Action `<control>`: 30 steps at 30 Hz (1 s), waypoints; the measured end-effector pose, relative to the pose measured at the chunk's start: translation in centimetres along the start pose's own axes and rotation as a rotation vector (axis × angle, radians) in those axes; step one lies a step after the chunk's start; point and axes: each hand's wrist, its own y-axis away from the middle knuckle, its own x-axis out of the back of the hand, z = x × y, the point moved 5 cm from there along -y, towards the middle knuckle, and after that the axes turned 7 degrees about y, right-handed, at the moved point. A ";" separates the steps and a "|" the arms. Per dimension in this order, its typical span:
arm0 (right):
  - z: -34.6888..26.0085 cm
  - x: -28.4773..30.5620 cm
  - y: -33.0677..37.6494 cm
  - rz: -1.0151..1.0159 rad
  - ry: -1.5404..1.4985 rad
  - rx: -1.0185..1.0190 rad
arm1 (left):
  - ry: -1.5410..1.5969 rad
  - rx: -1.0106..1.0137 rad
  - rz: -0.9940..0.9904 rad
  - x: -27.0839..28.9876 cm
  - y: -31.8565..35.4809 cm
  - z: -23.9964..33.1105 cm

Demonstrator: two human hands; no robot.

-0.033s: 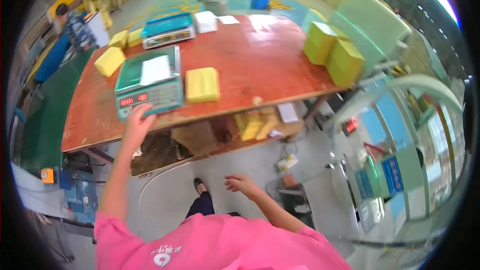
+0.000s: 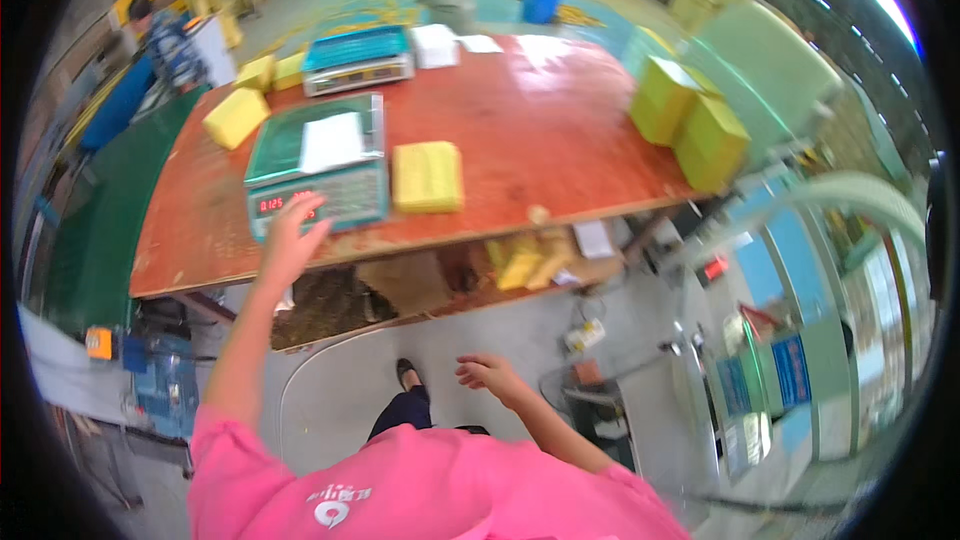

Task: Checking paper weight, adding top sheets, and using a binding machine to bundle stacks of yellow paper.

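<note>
A teal digital weighing scale (image 2: 365,202) with red lit digits stands at the front left of the red-brown table. On its pan lies a white sheet or flat stack of paper (image 2: 332,142). My left hand (image 2: 290,238) reaches over the scale's front panel, thumb and fingers apart, holding nothing. The fingertips cover part of the display and keys; whether they touch is unclear. Just right of the scale sits a stack of yellow sheets (image 2: 428,177). My right hand (image 2: 487,373) hangs in front of the table, fingers loosely bent and apart, with nothing in it.
Behind stands a second scale (image 2: 358,62), beside white paper (image 2: 435,45). Yellow blocks (image 2: 236,118) lie at the table's left, taller yellow-green stacks (image 2: 712,145) at its right end. A person (image 2: 172,48) is at the far left. Machine frames (image 2: 800,270) stand at right.
The whole view has shifted slightly, so the table and scale appear farther right. My left hand's fingertips are a little higher and farther right over the scale's panel.
</note>
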 end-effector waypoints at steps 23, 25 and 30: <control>-24.2 -5.7 -15.1 -0.078 -0.128 0.160 | -0.001 0.017 -0.266 -2.2 -14.6 -13.1; -28.1 -4.9 -15.5 -0.008 -0.062 0.266 | -0.029 -0.009 -0.244 -2.2 -14.3 -12.7; -32.9 -2.2 -18.7 0.146 0.098 0.407 | -0.037 -0.135 -0.201 -2.5 -12.7 -11.0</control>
